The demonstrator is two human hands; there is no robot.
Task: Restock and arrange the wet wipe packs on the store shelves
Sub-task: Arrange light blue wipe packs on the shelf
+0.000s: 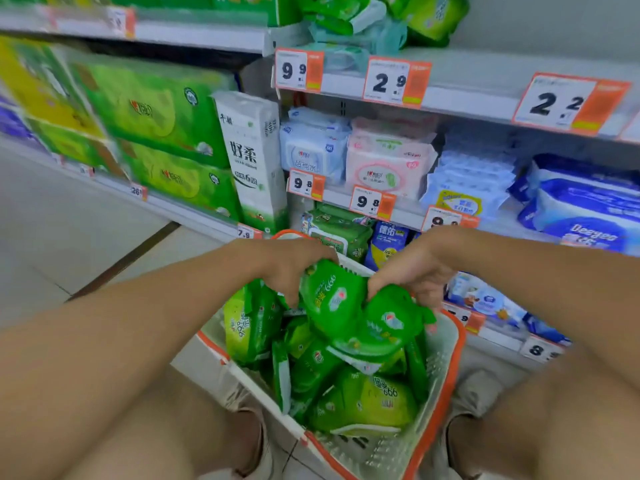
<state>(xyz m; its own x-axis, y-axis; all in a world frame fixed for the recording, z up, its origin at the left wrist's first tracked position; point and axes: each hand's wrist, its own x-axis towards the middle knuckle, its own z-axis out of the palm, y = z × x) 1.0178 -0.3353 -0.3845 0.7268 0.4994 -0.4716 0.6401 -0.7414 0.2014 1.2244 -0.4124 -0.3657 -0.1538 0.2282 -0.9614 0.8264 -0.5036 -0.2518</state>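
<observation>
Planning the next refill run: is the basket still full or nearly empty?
Fairly full. Green wipe packs pile high in the basket; both hands grip packs at the top.

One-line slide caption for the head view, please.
Both hands, left and right, lift green wipe packs from the basket.

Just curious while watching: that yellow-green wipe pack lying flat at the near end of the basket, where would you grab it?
Take the yellow-green pack from above, pinching its exposed long edges; it lies flat on top, the basket wall close on its right.
</observation>
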